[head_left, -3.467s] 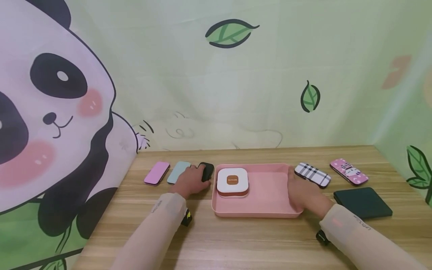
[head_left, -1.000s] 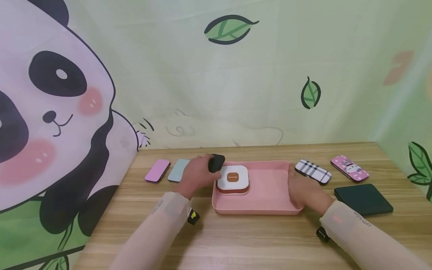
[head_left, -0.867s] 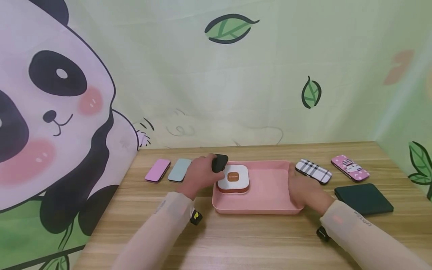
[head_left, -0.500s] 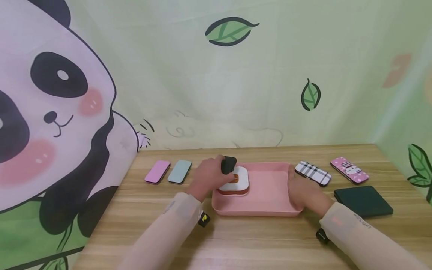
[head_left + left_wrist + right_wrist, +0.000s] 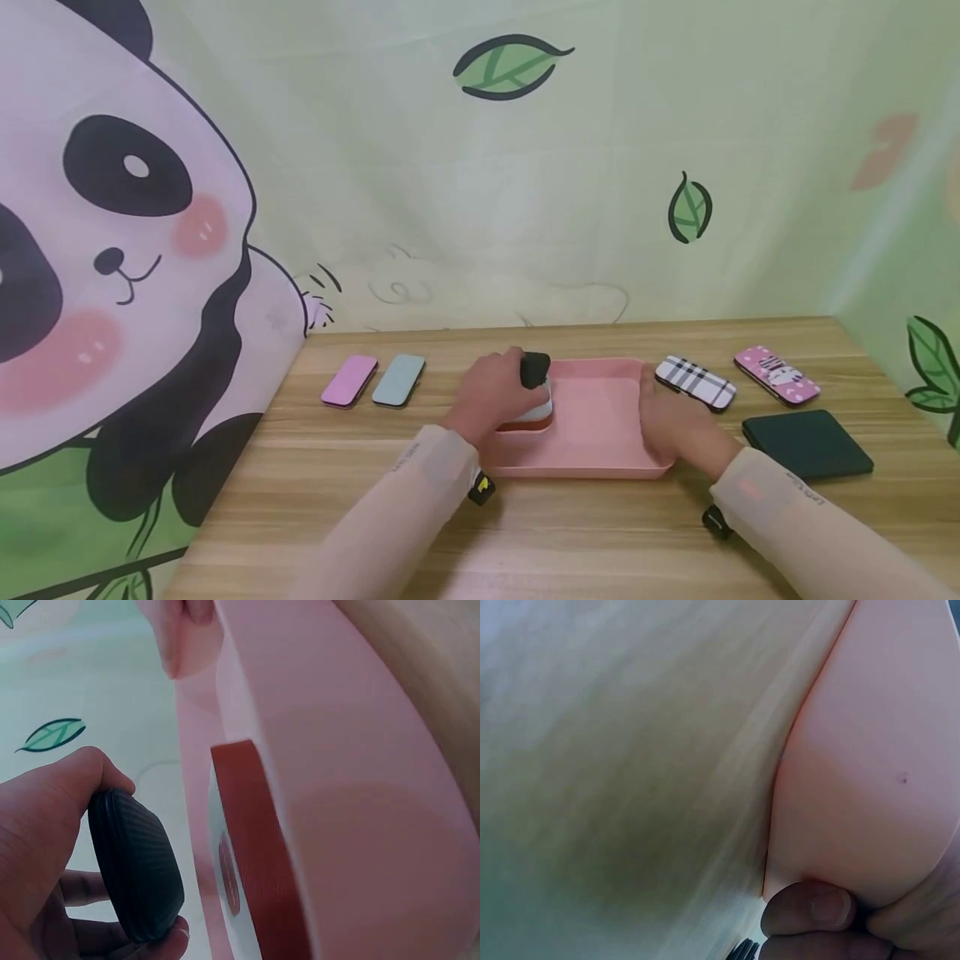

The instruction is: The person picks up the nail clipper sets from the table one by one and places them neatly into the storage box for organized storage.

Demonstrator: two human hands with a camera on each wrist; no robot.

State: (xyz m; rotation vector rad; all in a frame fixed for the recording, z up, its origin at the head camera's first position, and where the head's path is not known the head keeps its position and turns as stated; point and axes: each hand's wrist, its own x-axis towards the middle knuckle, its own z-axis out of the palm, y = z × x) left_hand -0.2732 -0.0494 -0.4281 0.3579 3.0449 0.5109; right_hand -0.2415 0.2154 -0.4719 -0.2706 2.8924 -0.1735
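Observation:
In the head view, my left hand (image 5: 491,393) holds a small black case (image 5: 534,370) above the left part of a pink tray (image 5: 600,425). The left wrist view shows this case (image 5: 139,862) pinched between thumb and fingertips, tilted, its side finely ridged. Beneath it in the tray lies a white box with a brown-red base (image 5: 537,415), mostly hidden by the hand; a gap separates case and box (image 5: 255,840). My right hand (image 5: 678,423) grips the tray's right wall. Its curled fingers (image 5: 806,909) show at the tray edge in the right wrist view.
Left of the tray lie a pink case (image 5: 350,382) and a light blue case (image 5: 399,381). To the right are a plaid case (image 5: 696,383), a pink patterned case (image 5: 777,377) and a dark green flat item (image 5: 807,445). A printed cloth (image 5: 570,208) hangs behind the table (image 5: 555,542).
My left hand has picked the black case up from the table beside the light blue one and carried it right, over the white box. The right hand has stayed on the tray.

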